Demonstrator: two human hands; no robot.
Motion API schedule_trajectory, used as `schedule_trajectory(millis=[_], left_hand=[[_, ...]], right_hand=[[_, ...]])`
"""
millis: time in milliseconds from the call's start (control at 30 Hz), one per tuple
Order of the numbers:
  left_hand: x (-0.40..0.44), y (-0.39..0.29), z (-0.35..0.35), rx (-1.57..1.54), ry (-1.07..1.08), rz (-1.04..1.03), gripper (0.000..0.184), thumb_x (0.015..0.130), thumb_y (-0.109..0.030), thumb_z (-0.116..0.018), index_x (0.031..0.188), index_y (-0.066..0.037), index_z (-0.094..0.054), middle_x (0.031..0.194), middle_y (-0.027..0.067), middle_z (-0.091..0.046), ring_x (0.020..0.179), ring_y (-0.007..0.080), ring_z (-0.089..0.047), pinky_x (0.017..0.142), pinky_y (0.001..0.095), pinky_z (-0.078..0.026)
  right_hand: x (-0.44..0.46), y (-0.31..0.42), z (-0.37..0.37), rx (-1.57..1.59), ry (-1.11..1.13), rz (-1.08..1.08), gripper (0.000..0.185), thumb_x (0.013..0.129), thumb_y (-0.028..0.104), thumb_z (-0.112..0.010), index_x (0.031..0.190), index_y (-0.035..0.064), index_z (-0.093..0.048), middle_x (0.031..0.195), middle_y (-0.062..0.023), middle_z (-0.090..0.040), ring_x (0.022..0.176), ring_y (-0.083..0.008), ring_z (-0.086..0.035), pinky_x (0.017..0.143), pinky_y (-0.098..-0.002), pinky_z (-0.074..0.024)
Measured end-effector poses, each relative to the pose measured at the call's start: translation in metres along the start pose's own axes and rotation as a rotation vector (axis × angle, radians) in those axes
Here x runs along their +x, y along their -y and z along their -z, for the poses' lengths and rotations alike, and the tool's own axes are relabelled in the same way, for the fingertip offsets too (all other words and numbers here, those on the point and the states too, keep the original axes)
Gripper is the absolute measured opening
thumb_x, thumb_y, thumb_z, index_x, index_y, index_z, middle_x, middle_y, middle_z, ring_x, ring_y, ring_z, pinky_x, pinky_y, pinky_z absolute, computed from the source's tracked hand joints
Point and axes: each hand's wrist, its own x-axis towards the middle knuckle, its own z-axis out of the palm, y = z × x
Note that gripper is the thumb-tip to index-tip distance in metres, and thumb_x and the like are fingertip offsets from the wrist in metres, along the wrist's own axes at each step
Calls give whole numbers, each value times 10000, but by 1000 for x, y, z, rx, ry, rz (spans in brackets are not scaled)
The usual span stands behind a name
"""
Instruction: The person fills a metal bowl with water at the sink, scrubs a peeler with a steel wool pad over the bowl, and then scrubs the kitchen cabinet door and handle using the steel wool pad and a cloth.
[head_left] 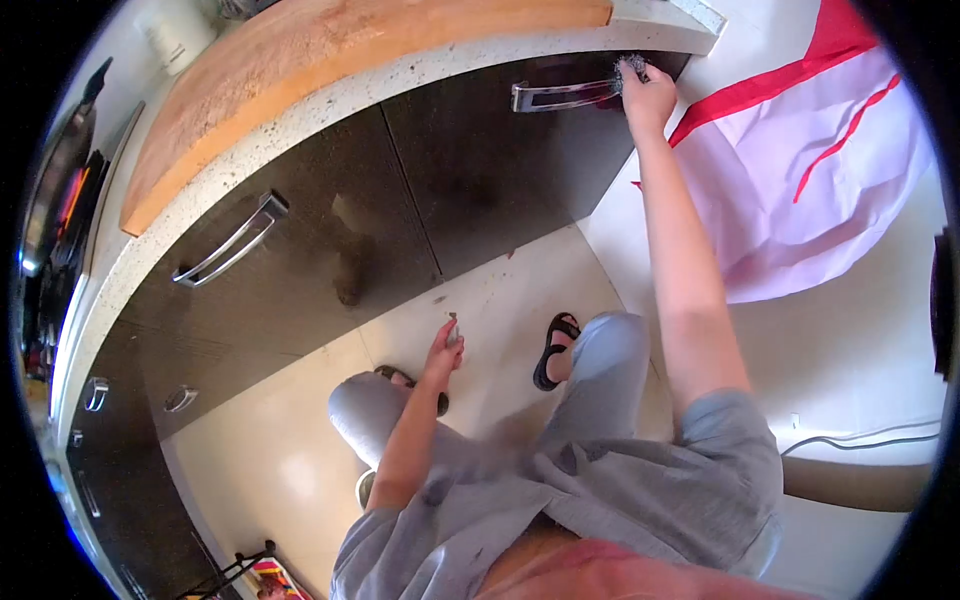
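My right hand (pixel 650 97) is closed on a grey steel wool scrubber (pixel 622 66) and holds it at the right end of a metal drawer handle (pixel 560 98). The handle sits on a dark cabinet front (pixel 480 150) under the countertop. My left hand (pixel 445 352) hangs low above the floor, between my knees, with its fingers curled. Something small and pale seems to be in those fingers, but I cannot make it out.
A long wooden board (pixel 330 60) lies on the speckled countertop (pixel 270 112). A second handle (pixel 232 240) is on the left cabinet front. Red-and-white fabric (pixel 800 170) hangs at the right. Small crumbs and a cable (pixel 860 440) are also in view.
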Motion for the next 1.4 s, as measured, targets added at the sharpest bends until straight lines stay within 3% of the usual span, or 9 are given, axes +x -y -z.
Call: schedule_trajectory(millis=[233, 267, 333, 467, 567, 667, 867, 967, 1400], left_hand=[[8, -1, -11, 53, 40, -39, 453, 839, -128, -480, 1260, -224, -344, 669, -44, -408, 511, 55, -332, 461, 191, -285], [5, 0, -10, 54, 29, -40, 464, 833, -128, -485, 1265, -210, -335, 668, -41, -410, 517, 56, -339, 460, 193, -287], [4, -2, -8, 53, 10, -53, 489, 821, -130, -494, 1274, -183, -318, 667, -35, -414, 529, 59, -352, 460, 196, -290], [-10, -7, -3, -21, 19, -41, 508, 825, -123, -488, 1290, -195, -296, 675, -35, -418, 534, 60, -356, 460, 203, -296], [-9, -5, 3, 15, -10, -28, 515, 833, -123, -476, 1300, -199, -271, 676, -32, -418, 533, 62, -355, 458, 207, -298], [-4, -13, 0, -54, -82, -72, 488, 841, -136, -470, 1285, -178, -273, 671, -25, -416, 526, 67, -354, 454, 210, -299], [1, 1, -2, 8, -99, -63, 307, 846, -207, -472, 1123, -120, -373, 634, -14, -421, 506, 70, -367, 438, 224, -307], [4, -5, -4, -24, -70, -74, 212, 835, -197, -488, 1002, -112, -389, 641, -11, -438, 499, 74, -376, 444, 213, -308], [-17, -8, 13, -40, -63, -103, 286, 838, -177, -471, 1095, -98, -374, 631, -14, -432, 495, 68, -369, 428, 221, -291]], right_hand=[[-114, 146, -6, -11, 99, 529, 117, 636, 100, -606, 690, -1, -582, 813, -111, -520, 724, -300, -497, 654, -397, -422], [-129, 146, -12, 60, 279, 475, 105, 633, 84, -610, 695, 5, -580, 845, -111, -519, 756, -283, -500, 660, -380, -435], [-143, 131, -12, 164, 311, 486, 121, 626, 54, -616, 737, 11, -597, 887, -102, -528, 797, -279, -503, 696, -362, -441], [-116, 133, 8, 250, 135, 639, 323, 592, -17, -608, 905, 60, -596, 998, -66, -521, 876, -274, -485, 766, -342, -427], [-112, 98, -9, 110, 164, 738, 344, 590, -47, -591, 907, 85, -598, 999, -44, -525, 894, -265, -484, 771, -343, -430], [-147, 25, -24, 81, 256, 624, 370, 567, -73, -575, 887, 107, -614, 978, -42, -544, 869, -260, -495, 754, -333, -429], [-106, 122, -2, 294, -42, 709, 303, 556, -25, -618, 834, 91, -583, 949, -37, -549, 830, -250, -505, 747, -343, -410], [-116, 101, -28, 143, -113, 691, 230, 568, -15, -594, 769, 98, -594, 945, -41, -570, 840, -237, -520, 762, -331, -389], [-153, 83, -23, 139, -85, 452, 193, 578, -3, -617, 746, 87, -586, 874, -4, -609, 778, -214, -523, 719, -314, -402]])
